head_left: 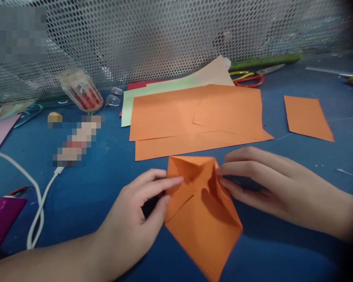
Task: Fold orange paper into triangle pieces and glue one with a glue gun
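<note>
A folded orange paper (202,231) lies between my hands near the front of the blue table, its upper part opened into raised flaps and its lower corner pointing toward me. My left hand (141,203) grips the paper's left edge, with the index finger lying over the inside and the thumb at the side. On the other side, my right hand (261,184) pinches the raised upper right flap between fingertips and thumb. Just beyond lie flat orange sheets (170,117), overlapping a pale green sheet (127,109).
Scissors (253,80) rest behind the sheets, near a metal mesh panel (164,43). An orange piece (307,117) lies at the right. A jar (82,92), a white cable (41,219) and a purple object (2,219) are on the left.
</note>
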{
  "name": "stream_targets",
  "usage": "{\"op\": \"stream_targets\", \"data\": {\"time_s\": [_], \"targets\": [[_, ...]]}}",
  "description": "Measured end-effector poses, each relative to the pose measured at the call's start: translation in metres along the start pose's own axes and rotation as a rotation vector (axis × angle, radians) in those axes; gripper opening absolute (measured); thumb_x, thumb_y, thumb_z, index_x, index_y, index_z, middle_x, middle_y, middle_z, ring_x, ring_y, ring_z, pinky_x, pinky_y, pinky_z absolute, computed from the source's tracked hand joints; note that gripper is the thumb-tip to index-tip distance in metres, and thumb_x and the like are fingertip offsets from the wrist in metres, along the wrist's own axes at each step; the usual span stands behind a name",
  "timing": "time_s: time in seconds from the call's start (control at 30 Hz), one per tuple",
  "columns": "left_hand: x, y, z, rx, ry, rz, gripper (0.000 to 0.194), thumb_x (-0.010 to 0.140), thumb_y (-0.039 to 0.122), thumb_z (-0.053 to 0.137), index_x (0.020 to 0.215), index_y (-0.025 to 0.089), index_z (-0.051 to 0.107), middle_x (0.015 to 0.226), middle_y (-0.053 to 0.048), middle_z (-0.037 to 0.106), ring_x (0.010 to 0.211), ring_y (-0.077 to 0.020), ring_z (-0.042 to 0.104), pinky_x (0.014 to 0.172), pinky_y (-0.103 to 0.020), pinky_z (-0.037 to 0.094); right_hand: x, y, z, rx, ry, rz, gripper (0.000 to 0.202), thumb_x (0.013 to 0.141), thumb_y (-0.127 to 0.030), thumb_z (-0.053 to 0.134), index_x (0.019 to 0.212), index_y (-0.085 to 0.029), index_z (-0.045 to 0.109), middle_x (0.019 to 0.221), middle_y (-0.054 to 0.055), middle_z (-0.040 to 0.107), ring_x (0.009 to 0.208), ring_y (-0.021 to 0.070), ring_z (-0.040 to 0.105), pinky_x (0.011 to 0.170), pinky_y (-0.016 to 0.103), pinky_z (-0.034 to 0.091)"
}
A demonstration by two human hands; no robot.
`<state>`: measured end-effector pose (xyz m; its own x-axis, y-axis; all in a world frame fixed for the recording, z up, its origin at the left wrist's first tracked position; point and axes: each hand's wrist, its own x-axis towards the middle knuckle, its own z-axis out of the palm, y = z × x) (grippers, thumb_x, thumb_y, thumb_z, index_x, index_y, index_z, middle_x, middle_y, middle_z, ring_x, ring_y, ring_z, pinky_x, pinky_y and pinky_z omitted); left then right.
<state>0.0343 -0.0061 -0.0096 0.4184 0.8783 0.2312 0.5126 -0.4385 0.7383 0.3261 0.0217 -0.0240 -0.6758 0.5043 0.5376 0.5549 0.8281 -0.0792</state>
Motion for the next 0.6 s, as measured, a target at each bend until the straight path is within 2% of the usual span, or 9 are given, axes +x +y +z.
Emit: {"op": "stream_targets", "data": {"time_s": [0.1,0.2,0.3,0.37,0.5,0.6], "targets": [[0.0,0.0,0.0,0.001,0.016,-0.085,0.04,0.1,0.019,0.057,0.128,0.026,0.085,0.117,-0.004,0.079,0.094,-0.0161,0.08,0.088,-0.025,0.068,0.001,0.0,0.001,0.153,-0.052,0.026,0.01,0.115,-0.022,0.049,0.119,-0.028,0.055,0.096,0.001,0.076,0.08,0.0164,0.076,0.069,0.029,0.061],[0.0,-0.003,0.001,-0.07,0.003,-0.16,0.041,0.097,0.02,0.062,0.132,0.026,0.083,0.126,-0.005,0.074,0.076,-0.0128,0.076,0.081,-0.027,0.071,0.001,0.002,0.0,0.199,-0.054,0.027,0.009,0.113,-0.023,0.055,0.115,-0.029,0.061,0.098,0.001,0.079,0.083,0.018,0.078,0.073,0.032,0.062],[-0.002,-0.009,0.003,-0.121,-0.014,-0.181,0.043,0.096,0.021,0.066,0.136,0.026,0.08,0.138,-0.007,0.068,0.072,-0.0116,0.075,0.08,-0.029,0.072,0.0,0.004,0.002,0.218,-0.07,-0.005,0.009,0.112,-0.025,0.059,0.113,-0.028,0.067,0.102,0.002,0.081,0.087,0.0184,0.079,0.078,0.033,0.063],[-0.004,-0.013,0.005,-0.047,-0.001,-0.123,0.043,0.099,0.019,0.064,0.138,0.028,0.078,0.135,-0.005,0.067,0.077,-0.0126,0.075,0.087,-0.032,0.071,0.0,0.005,0.004,0.21,-0.074,-0.022,0.011,0.113,-0.025,0.058,0.114,-0.027,0.068,0.105,0.003,0.081,0.092,0.0178,0.079,0.082,0.032,0.063],[-0.008,-0.016,0.004,0.272,0.047,0.033,0.036,0.104,0.018,0.061,0.134,0.035,0.072,0.126,-0.004,0.055,0.104,-0.0216,0.068,0.101,-0.04,0.065,-0.002,0.002,0.007,0.173,-0.031,-0.009,0.014,0.115,-0.024,0.055,0.117,-0.025,0.068,0.109,0.005,0.08,0.096,0.0169,0.079,0.084,0.029,0.063],[-0.009,-0.014,0.004,0.461,0.087,0.071,0.035,0.103,0.02,0.064,0.134,0.036,0.062,0.136,-0.007,0.045,0.119,-0.0283,0.06,0.107,-0.05,0.06,-0.002,-0.001,0.008,0.067,-0.004,-0.002,0.02,0.116,-0.023,0.05,0.122,-0.023,0.069,0.112,0.008,0.079,0.097,0.0194,0.08,0.084,0.031,0.064]]}}
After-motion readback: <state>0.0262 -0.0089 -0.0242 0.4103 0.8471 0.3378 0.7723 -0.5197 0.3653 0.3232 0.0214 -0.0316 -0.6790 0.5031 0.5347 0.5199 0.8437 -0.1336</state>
